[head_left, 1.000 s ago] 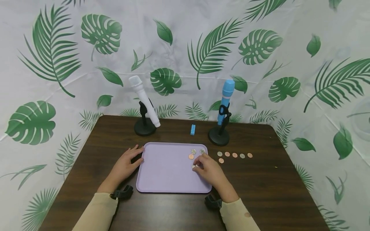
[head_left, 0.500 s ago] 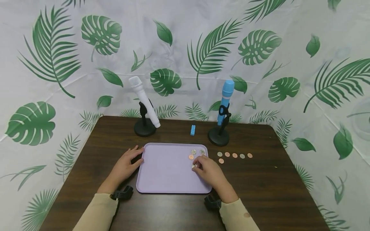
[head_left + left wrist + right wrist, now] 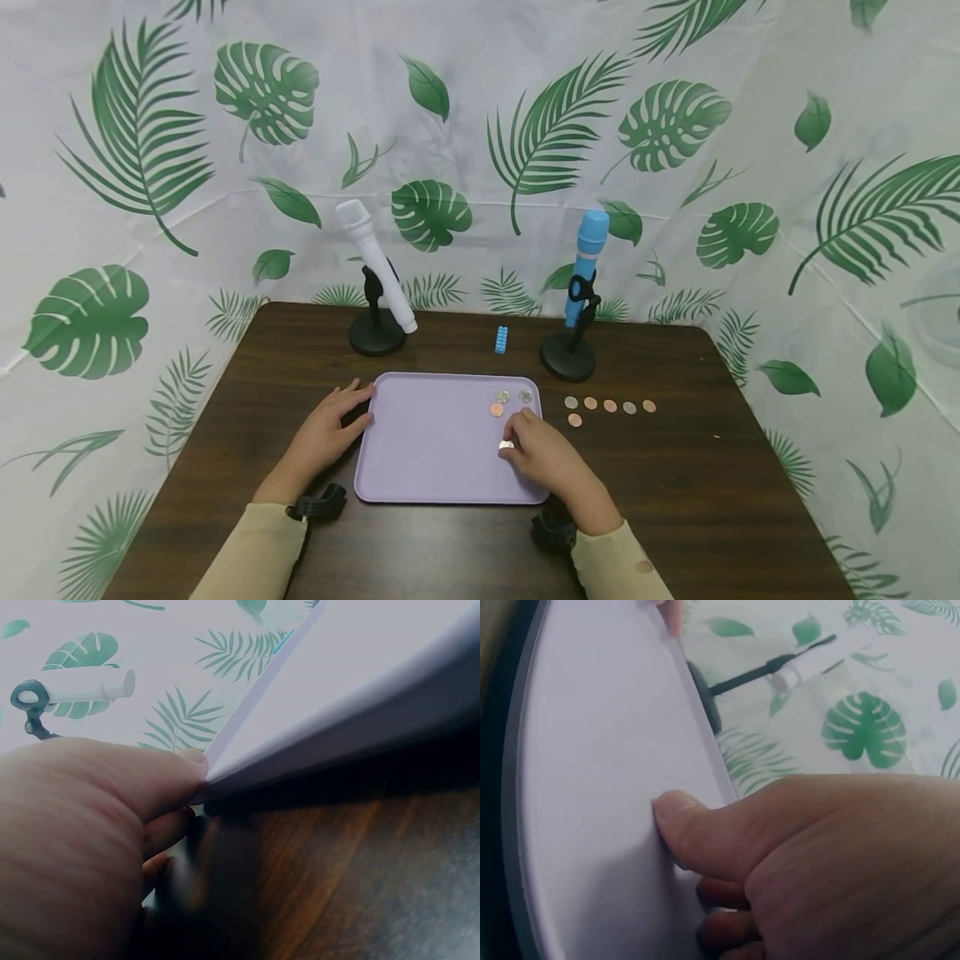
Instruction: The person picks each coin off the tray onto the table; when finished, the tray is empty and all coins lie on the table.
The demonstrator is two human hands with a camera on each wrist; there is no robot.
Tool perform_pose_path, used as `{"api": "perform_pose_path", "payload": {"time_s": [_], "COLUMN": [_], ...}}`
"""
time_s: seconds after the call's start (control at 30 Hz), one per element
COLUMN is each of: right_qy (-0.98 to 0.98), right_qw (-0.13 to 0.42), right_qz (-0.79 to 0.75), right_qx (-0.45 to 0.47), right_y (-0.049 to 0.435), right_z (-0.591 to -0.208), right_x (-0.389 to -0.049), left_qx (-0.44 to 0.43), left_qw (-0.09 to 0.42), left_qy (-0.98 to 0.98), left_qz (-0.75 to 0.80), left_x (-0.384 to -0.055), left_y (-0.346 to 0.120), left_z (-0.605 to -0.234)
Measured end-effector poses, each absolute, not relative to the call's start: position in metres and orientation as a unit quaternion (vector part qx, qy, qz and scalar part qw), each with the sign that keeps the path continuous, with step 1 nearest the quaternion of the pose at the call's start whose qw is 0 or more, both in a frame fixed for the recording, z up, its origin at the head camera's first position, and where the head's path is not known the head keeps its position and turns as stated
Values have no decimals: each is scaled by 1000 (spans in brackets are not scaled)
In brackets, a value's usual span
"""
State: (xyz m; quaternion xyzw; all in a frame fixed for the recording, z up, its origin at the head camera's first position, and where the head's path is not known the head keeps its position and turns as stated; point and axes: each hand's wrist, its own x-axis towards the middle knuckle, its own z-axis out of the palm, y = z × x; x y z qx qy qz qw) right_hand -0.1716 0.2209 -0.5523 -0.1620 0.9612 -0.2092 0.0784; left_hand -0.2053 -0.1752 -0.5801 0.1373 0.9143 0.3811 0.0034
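A lilac tray (image 3: 427,437) lies on the dark wooden table. My left hand (image 3: 322,433) rests at the tray's left side, fingers extended, with thumb and fingertips at the rim. Over the tray's right part, my right hand (image 3: 551,454) pinches a shiny silver coin (image 3: 506,445) between thumb and fingers. From the right wrist, the thumb (image 3: 679,814) shows over the tray and hides the coin. Farther back on the tray lie a copper coin (image 3: 497,410) and two silver coins, one left (image 3: 503,397) and one right (image 3: 526,396).
Several copper and silver coins (image 3: 610,407) lie in a row right of the tray, with one copper coin (image 3: 574,420) in front. Behind stand a white microphone (image 3: 375,267) and a blue microphone (image 3: 588,258) on black stands. Between them lies a small blue studded strip (image 3: 501,340).
My right hand has moved slightly toward the tray's near side, carrying the silver coin. My left hand stays at the tray's rim.
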Motion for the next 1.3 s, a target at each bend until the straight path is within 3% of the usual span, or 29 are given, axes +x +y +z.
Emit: {"api": "perform_pose_path", "payload": {"time_s": [0.33, 0.83, 0.93, 1.3], "right_qy": [966, 933, 924, 810], "right_qw": [78, 103, 76, -119], "right_qz": [-212, -297, -335, -554], "right_qx": [-129, -176, -168, -150], "right_y": [220, 232, 234, 268], "right_z": [-549, -555, -558, -575], "right_x": [-171, -174, -176, -189], "left_qx": [126, 128, 128, 134], "left_qw": [16, 13, 11, 7], "left_qy": [914, 917, 917, 916], "left_qz": [386, 378, 378, 378], "left_x": [-203, -205, -204, -207], "left_y": [-175, -175, -175, -176], "left_z": [-580, -580, -580, -583]}}
